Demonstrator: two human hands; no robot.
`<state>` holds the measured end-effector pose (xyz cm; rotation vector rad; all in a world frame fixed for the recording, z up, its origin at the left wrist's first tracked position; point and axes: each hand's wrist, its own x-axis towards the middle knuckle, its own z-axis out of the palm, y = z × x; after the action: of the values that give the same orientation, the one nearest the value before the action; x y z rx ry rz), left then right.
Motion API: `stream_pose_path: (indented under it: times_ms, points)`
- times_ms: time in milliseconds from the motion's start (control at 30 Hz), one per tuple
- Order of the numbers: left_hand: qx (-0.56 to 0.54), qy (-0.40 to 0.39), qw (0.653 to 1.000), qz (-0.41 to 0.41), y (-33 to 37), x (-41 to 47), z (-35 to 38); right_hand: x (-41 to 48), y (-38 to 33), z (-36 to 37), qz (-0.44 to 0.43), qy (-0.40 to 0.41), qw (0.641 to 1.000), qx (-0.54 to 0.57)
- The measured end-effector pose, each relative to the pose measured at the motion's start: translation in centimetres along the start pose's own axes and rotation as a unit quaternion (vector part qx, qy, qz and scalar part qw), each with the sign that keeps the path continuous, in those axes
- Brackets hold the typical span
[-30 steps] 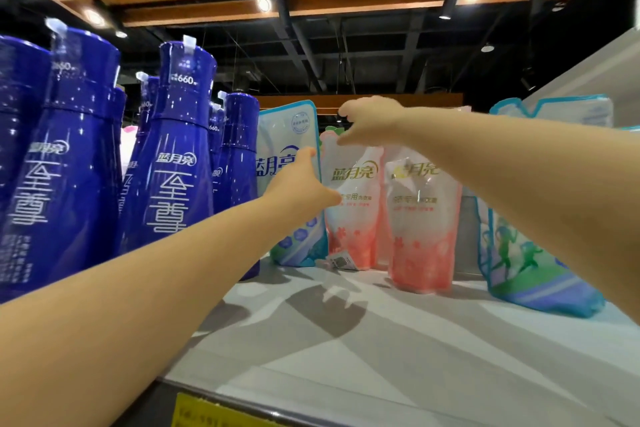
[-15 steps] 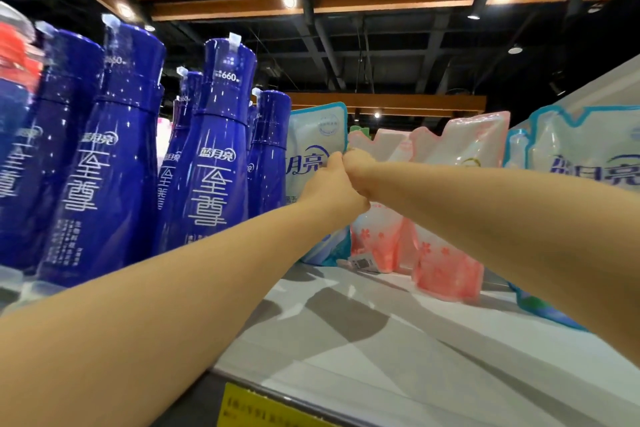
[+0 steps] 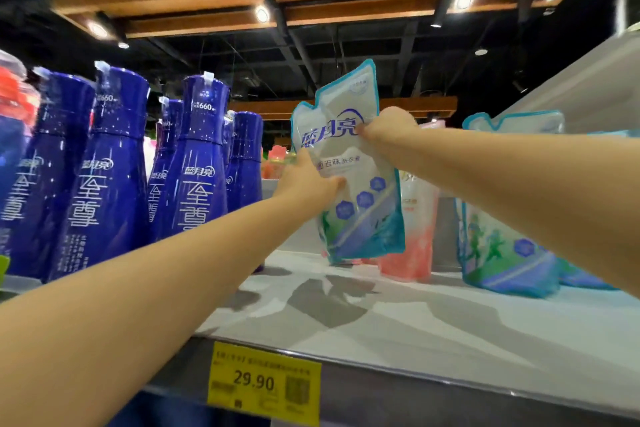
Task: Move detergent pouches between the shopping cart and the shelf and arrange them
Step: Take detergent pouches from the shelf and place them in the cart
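Blue-edged pouch (image 3: 360, 218), tilted over shelf (image 3: 415, 322), gripped at side edges by left hand (image 3: 306, 184) and right hand (image 3: 389, 132).

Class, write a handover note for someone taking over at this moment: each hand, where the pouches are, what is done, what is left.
Left hand grips the blue-white pouch at its left edge; right hand grips its upper right.
The pouch is tilted, in front of the pink pouch; whether its base touches the shelf is unclear.
Blue-green pouch stands to the right. No cart in view.
Done: pouch in hand.
Left: probably set it upright, tidy the row.
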<state>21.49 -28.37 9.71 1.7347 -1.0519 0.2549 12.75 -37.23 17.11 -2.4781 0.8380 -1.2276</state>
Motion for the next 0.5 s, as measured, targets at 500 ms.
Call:
stream_pose_path:
  times_ms: [500]
  points:
    - [-0.393,-0.044,0.910,0.127,14.4,-17.3,-2.3,-17.8,-1.7,-20.7,0.030,0.206,0.952,0.223]
